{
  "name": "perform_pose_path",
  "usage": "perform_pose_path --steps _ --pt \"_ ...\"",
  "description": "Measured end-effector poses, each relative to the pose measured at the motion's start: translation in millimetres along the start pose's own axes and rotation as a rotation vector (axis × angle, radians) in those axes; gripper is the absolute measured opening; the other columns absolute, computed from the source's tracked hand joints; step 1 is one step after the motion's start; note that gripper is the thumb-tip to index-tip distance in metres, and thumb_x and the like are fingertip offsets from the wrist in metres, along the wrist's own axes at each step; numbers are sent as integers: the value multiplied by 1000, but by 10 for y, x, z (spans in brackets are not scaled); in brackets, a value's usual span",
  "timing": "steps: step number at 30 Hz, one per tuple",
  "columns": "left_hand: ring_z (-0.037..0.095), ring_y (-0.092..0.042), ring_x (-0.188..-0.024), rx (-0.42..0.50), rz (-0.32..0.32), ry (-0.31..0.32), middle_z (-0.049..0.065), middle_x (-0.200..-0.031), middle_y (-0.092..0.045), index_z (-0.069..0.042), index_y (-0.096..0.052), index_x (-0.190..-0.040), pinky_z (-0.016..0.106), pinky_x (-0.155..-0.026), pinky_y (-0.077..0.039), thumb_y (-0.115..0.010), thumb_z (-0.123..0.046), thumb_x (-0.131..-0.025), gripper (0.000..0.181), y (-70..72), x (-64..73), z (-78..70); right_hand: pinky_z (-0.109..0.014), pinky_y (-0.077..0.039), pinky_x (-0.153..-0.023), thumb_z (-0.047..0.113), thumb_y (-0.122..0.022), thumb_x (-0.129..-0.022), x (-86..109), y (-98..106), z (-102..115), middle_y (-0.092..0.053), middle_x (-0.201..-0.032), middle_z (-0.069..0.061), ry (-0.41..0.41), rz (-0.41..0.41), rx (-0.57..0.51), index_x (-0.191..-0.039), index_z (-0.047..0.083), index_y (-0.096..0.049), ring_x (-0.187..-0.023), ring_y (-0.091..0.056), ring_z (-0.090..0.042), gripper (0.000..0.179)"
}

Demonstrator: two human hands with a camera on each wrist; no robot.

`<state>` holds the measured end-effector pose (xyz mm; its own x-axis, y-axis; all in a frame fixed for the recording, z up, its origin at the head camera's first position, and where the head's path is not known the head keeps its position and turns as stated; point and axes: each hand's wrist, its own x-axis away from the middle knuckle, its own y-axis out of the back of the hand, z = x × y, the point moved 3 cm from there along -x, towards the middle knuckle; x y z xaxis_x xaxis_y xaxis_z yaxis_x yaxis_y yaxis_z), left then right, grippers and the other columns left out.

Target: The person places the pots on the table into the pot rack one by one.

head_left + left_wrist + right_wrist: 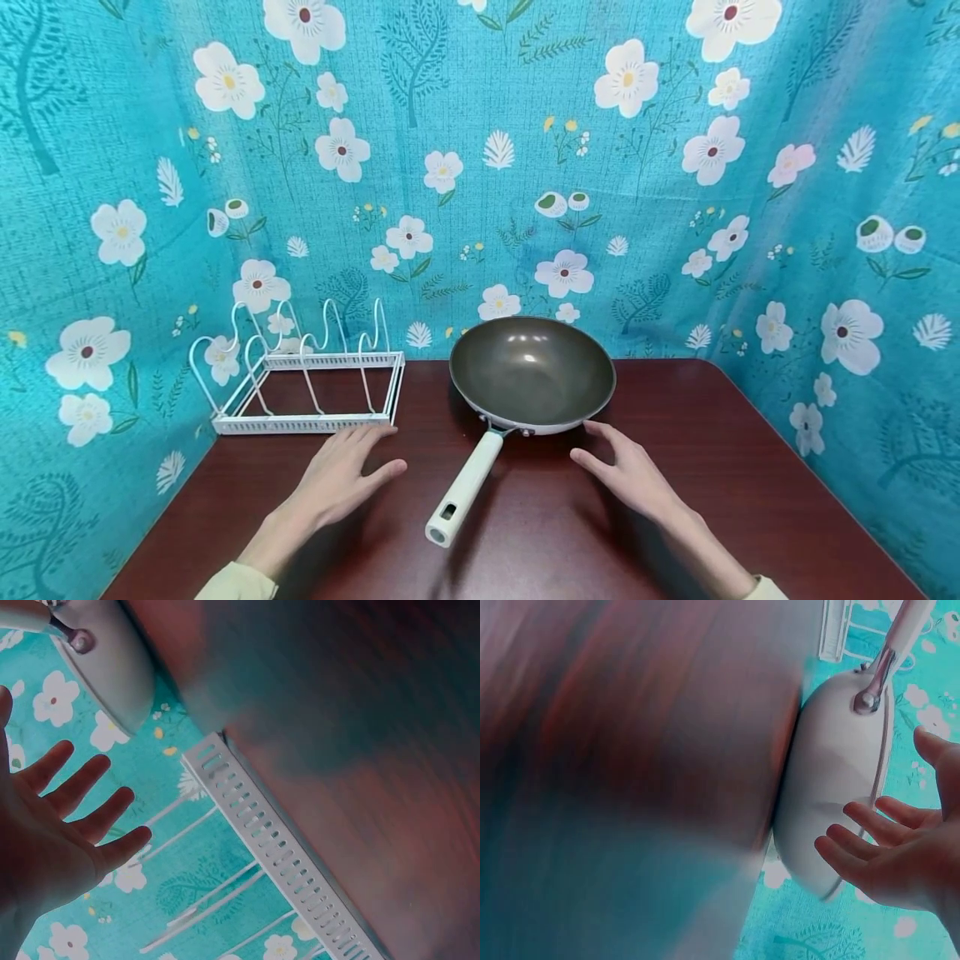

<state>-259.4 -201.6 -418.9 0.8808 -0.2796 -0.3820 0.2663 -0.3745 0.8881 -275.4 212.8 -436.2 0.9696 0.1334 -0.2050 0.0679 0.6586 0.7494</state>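
Note:
A wok (pixel 532 375) with a dark inside, a pale outside and a white handle (pixel 467 487) sits on the table, its handle pointing toward me and slightly left. To the left of the handle is my left hand (pixel 337 471), fingers extended and holding nothing, close to the front rail of a white wire rack (pixel 300 423). My right hand (pixel 630 471) is at the wok's near right side, fingers spread and nothing held. In the right wrist view its fingers appear in front of the wok's pale wall (pixel 836 780); whether they touch it I cannot tell.
The rack carries several upright curved wire dividers (pixel 307 379). Beneath everything lies a dark red-brown table (pixel 697 442). A turquoise curtain (pixel 465 100) printed with white flowers hangs behind the table and along both sides.

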Motion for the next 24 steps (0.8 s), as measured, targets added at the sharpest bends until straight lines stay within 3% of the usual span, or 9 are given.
perform_pose_path --steps 8,13,22,24 --pt "26 -55 -128 95 40 44 1 -136 -61 -21 -57 -138 52 -105 -44 -60 -65 -89 66 -19 42 -145 -50 -44 -107 52 -67 -90 11 -167 132 -61 -137 -2 -45 49 -99 -141 15 -53 -130 -55 -24 65" --pt "22 -58 -123 130 80 58 -6 -133 -62 -25 -57 -138 49 -102 -46 -57 -67 -89 64 -54 65 -229 -47 -47 -105 51 -68 -89 14 -270 221 -63 -134 -3 -72 84 -190 -140 14 -55 -125 -60 -26 64" --pt "18 -60 -121 201 126 52 -12 -129 -63 -28 -59 -134 45 -99 -48 -53 -69 -90 60 -96 106 -377 -46 -48 -103 44 -71 -89 16 -438 387 -66 -130 -1 -62 110 -293 -133 15 -60 -122 -62 -22 54" --pt "16 -60 -121 229 133 54 -13 -128 -63 -29 -59 -133 45 -99 -48 -53 -68 -90 59 -96 117 -408 -41 -49 -102 43 -71 -90 13 -474 418 -66 -129 -2 -59 120 -319 -132 16 -61 -122 -62 -22 52"
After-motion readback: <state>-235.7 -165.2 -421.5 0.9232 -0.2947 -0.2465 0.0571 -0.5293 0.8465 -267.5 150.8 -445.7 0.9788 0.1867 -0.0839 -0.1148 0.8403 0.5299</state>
